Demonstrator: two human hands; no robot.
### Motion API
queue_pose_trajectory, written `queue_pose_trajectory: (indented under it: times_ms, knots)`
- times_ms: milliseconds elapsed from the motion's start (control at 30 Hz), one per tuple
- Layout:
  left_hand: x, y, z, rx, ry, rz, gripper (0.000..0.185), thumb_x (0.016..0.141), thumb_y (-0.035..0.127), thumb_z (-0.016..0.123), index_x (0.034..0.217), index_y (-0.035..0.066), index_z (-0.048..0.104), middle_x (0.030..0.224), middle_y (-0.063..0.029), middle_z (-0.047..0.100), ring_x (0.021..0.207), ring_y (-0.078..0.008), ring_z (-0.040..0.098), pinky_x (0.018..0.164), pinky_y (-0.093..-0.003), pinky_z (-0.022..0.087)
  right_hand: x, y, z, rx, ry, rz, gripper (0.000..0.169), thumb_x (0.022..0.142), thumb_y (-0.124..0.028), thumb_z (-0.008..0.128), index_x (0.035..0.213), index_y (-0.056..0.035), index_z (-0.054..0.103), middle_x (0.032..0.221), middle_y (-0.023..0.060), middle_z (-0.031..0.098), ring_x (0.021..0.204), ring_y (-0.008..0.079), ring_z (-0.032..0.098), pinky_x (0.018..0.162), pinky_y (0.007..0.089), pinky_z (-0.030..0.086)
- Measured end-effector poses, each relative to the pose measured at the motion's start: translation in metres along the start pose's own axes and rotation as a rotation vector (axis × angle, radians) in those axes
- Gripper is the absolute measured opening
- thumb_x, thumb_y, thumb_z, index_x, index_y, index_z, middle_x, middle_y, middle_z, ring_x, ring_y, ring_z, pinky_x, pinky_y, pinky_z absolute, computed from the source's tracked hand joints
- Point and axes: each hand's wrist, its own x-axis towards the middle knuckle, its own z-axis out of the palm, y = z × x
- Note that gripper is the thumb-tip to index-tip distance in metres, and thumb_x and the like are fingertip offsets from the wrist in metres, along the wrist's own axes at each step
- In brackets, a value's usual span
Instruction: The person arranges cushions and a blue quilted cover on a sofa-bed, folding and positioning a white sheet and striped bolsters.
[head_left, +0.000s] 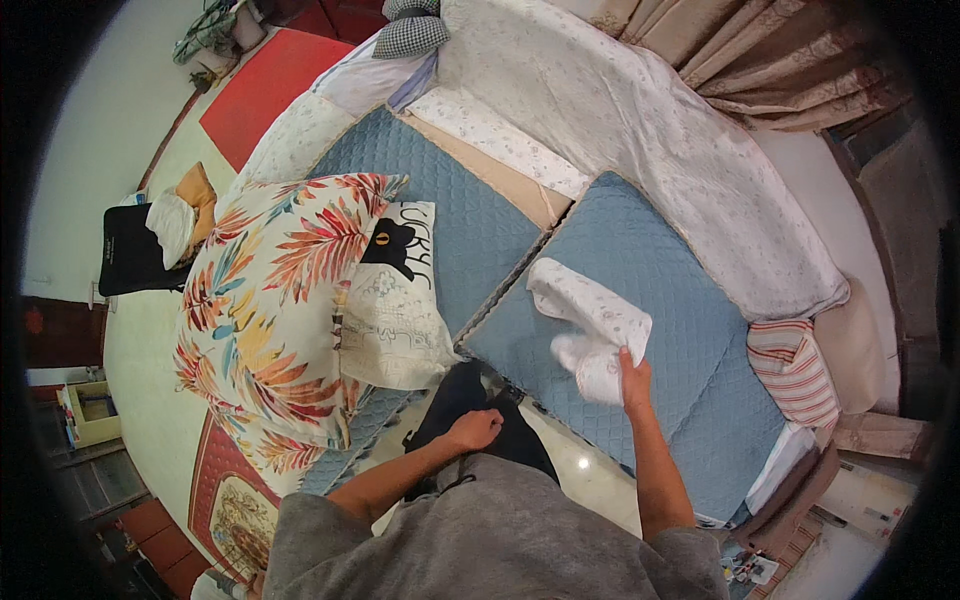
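My right hand (636, 382) grips one end of a white patterned cloth (592, 307), which stretches up and left above the blue quilted sofa cover (705, 375); part of the cloth is blurred. Close in front of my body, over the dark trousers, my left hand (478, 430) is loosely curled with nothing visible in it. To the left of it, large cushions with a leaf print (262, 300) are piled on the sofa. Beside them lie a white lace-like cloth (390, 326) and a cushion with a black cat (394, 240).
A white patterned cover (637, 112) drapes over the sofa back. A striped cushion (793, 367) sits at the right end. A gap (517, 270) parts the seat sections. On the left are a black chair (135, 251) and a red mat (274, 86).
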Motion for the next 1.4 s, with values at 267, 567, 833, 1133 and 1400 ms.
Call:
queue_pose_trajectory:
  times_ms: [267,567,833,1133,1400]
  knots:
    - [0.053,0.063,-0.041,-0.848,-0.153,-0.179,0.037,0.087,0.035,0.052,0.107,0.004,0.055,0.088,-0.0078,0.060,0.072,-0.0160,0.058,0.064,-0.0262,0.047,-0.075,-0.030,0.020,-0.404,-0.177,-0.280,0.040,0.079,-0.031,0.059,0.107,-0.0039,0.055,0.099,0.0164,0.061,0.092,0.0318,0.058,0.079,0.0399,0.044]
    - [0.128,-0.036,-0.082,-1.045,-0.104,-0.365,0.042,0.072,0.021,0.069,0.104,-0.003,0.056,0.094,-0.0103,0.060,0.079,-0.0217,0.060,0.066,-0.0332,0.049,-0.083,-0.030,0.120,-0.779,-0.866,-0.498,0.048,0.082,-0.025,0.054,0.126,-0.0133,0.039,0.100,0.0204,0.057,0.090,0.0382,0.056,0.077,0.0425,0.044]
    - [0.146,0.135,-0.377,-0.149,0.723,0.200,0.044,0.067,0.010,0.062,0.108,-0.001,0.049,0.100,-0.0177,0.057,0.092,-0.0311,0.056,0.079,-0.0403,0.045,-0.034,-0.091,0.159,-0.526,-0.890,-0.378,0.052,0.087,-0.021,0.049,0.135,-0.0145,0.029,0.117,0.0138,0.047,0.103,0.0274,0.048,0.086,0.0361,0.038]
    - [-0.024,0.342,-0.610,0.181,2.358,1.276,0.057,0.072,0.009,0.068,0.119,-0.003,0.039,0.109,-0.0157,0.053,0.098,-0.0269,0.055,0.087,-0.0356,0.044,0.022,-0.132,0.198,-0.489,-0.643,-0.476,0.042,0.088,-0.017,0.048,0.128,-0.0130,0.038,0.094,0.0067,0.058,0.078,0.0231,0.057,0.068,0.0345,0.046]
    - [0.342,0.178,-0.589,0.982,1.226,0.188,0.040,0.075,0.012,0.063,0.111,0.000,0.049,0.105,-0.0120,0.057,0.099,-0.0233,0.054,0.085,-0.0354,0.044,0.022,-0.110,0.220,-0.414,-0.561,-0.296,0.033,0.088,-0.018,0.048,0.120,-0.0113,0.048,0.092,0.0073,0.060,0.072,0.0226,0.058,0.066,0.0329,0.046]
